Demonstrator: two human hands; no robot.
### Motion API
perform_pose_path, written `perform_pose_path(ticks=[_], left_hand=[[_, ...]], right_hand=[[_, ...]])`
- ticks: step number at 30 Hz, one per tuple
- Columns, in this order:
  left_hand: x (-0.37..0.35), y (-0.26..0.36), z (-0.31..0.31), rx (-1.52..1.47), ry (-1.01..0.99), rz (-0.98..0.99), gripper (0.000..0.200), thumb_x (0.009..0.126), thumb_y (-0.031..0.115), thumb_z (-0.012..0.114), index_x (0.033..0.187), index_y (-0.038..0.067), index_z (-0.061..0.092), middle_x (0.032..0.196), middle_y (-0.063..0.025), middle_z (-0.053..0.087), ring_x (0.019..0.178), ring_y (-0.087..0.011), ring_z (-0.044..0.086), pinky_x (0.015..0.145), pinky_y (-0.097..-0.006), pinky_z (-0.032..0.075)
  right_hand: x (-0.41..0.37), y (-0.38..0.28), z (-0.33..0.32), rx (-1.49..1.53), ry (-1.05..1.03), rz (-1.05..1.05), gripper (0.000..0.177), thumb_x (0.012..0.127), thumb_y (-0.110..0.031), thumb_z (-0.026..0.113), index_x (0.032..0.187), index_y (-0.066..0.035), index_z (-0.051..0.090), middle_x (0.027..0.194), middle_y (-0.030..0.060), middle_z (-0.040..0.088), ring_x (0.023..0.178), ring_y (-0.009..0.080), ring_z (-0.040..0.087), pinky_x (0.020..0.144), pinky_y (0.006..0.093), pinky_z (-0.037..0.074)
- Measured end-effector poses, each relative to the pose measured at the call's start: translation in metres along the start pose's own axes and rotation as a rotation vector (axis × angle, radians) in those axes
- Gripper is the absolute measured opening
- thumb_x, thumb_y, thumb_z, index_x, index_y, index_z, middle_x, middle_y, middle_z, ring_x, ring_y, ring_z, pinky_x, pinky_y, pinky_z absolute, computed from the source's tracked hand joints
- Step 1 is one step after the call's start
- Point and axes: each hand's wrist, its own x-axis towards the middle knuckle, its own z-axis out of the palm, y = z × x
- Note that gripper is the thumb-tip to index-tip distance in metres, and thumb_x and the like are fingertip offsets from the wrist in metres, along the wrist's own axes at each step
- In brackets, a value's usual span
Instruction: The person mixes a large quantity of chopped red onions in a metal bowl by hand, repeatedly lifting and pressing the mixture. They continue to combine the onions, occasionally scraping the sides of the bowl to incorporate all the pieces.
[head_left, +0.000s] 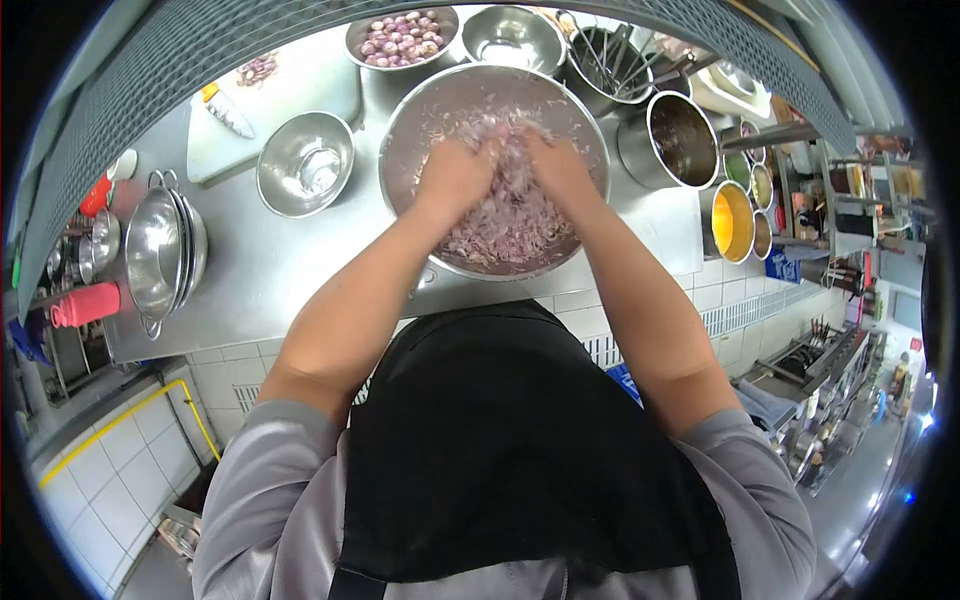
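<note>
A large steel mixing bowl [397,130] holds a heap of thinly sliced shallots [500,245], pale pink and purple. Both hands are inside it, toward the far side. My left hand [460,172] is curled into the slices on the left, and my right hand [556,166] grips into them from the right. Between the hands a clump of slices is blurred by motion. The fingertips are partly covered by the shallots.
Whole peeled shallots [403,40] fill a bowl behind. A steel bowl [306,165] stands left, near a white cutting board [225,140] with a knife [228,110]. Colanders [155,250] are stacked far left. A utensil pot [605,65] and a dark-filled pot [683,140] stand right.
</note>
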Motion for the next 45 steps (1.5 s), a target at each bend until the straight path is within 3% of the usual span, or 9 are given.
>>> perform_pose_path(ticks=[8,10,12,25,34,35,37,41,45], left_hand=[[-0.049,-0.031,-0.013,0.549,0.028,0.438,0.047,0.080,0.045,0.061,0.072,-0.001,0.068,0.083,-0.0195,0.064,0.090,-0.0336,0.059,0.081,-0.0407,0.048],[-0.055,-0.026,-0.021,0.549,-0.022,0.420,0.046,0.080,0.044,0.061,0.073,-0.001,0.068,0.084,-0.0185,0.064,0.091,-0.0322,0.059,0.081,-0.0405,0.048],[-0.056,-0.028,-0.022,0.550,-0.072,0.399,0.045,0.080,0.043,0.061,0.073,-0.001,0.068,0.084,-0.0176,0.064,0.092,-0.0309,0.059,0.081,-0.0403,0.048],[-0.056,-0.032,-0.017,0.524,-0.031,0.496,0.044,0.082,0.040,0.057,0.072,-0.002,0.067,0.080,-0.0183,0.064,0.082,-0.0333,0.061,0.077,-0.0407,0.049],[-0.062,-0.028,-0.009,0.541,0.013,0.426,0.042,0.081,0.040,0.058,0.079,-0.001,0.066,0.084,-0.0189,0.062,0.084,-0.0338,0.060,0.077,-0.0436,0.048],[-0.063,-0.026,-0.012,0.550,-0.035,0.381,0.042,0.080,0.040,0.059,0.080,-0.001,0.065,0.085,-0.0195,0.062,0.084,-0.0343,0.060,0.076,-0.0442,0.048],[-0.067,-0.017,-0.016,0.469,-0.049,0.290,0.038,0.080,0.037,0.058,0.078,0.000,0.067,0.086,-0.0206,0.063,0.083,-0.0355,0.061,0.077,-0.0458,0.047],[-0.060,-0.034,-0.006,0.382,-0.079,0.267,0.038,0.080,0.036,0.060,0.086,-0.001,0.065,0.089,-0.0223,0.061,0.089,-0.0379,0.060,0.079,-0.0466,0.048],[-0.037,-0.010,-0.039,0.482,-0.003,0.359,0.041,0.081,0.033,0.059,0.102,-0.002,0.062,0.099,-0.0247,0.060,0.094,-0.0382,0.060,0.084,-0.0450,0.048]], right_hand=[[0.123,0.042,-0.004,-1.011,-0.181,-0.782,0.034,0.082,-0.033,0.053,0.086,-0.003,0.067,0.085,0.0150,0.068,0.071,0.0257,0.066,0.063,0.0348,0.051],[0.116,-0.025,0.003,-0.346,-0.242,-0.066,0.029,0.081,-0.028,0.052,0.085,-0.003,0.067,0.084,0.0156,0.068,0.073,0.0288,0.066,0.065,0.0376,0.052],[0.120,-0.063,0.029,-0.419,-0.222,-0.105,0.033,0.083,-0.024,0.046,0.097,-0.005,0.069,0.107,0.0166,0.064,0.100,0.0307,0.062,0.086,0.0425,0.048],[0.063,-0.132,0.039,-0.779,-0.713,-1.163,0.024,0.078,-0.018,0.056,0.097,-0.008,0.067,0.094,0.0166,0.064,0.087,0.0339,0.061,0.077,0.0437,0.049],[0.114,-0.018,-0.023,-0.410,-0.350,-0.513,0.026,0.085,-0.023,0.049,0.084,-0.003,0.065,0.093,0.0167,0.064,0.084,0.0325,0.061,0.076,0.0445,0.048],[0.144,0.037,-0.004,-1.028,-0.501,-1.133,0.021,0.082,-0.018,0.053,0.095,-0.003,0.062,0.093,0.0182,0.064,0.086,0.0321,0.061,0.080,0.0456,0.047],[0.101,0.069,0.010,-0.947,-0.662,-0.872,0.030,0.083,-0.017,0.051,0.107,-0.003,0.062,0.106,0.0227,0.061,0.095,0.0368,0.060,0.086,0.0457,0.046],[0.021,0.011,-0.029,-0.188,-0.579,-0.672,0.039,0.087,-0.036,0.054,0.109,-0.005,0.062,0.109,0.0201,0.061,0.102,0.0358,0.058,0.093,0.0435,0.043],[0.009,0.002,-0.040,-0.268,-0.253,-0.523,0.050,0.086,-0.037,0.055,0.122,-0.003,0.053,0.120,0.0245,0.055,0.113,0.0400,0.050,0.097,0.0434,0.040]])
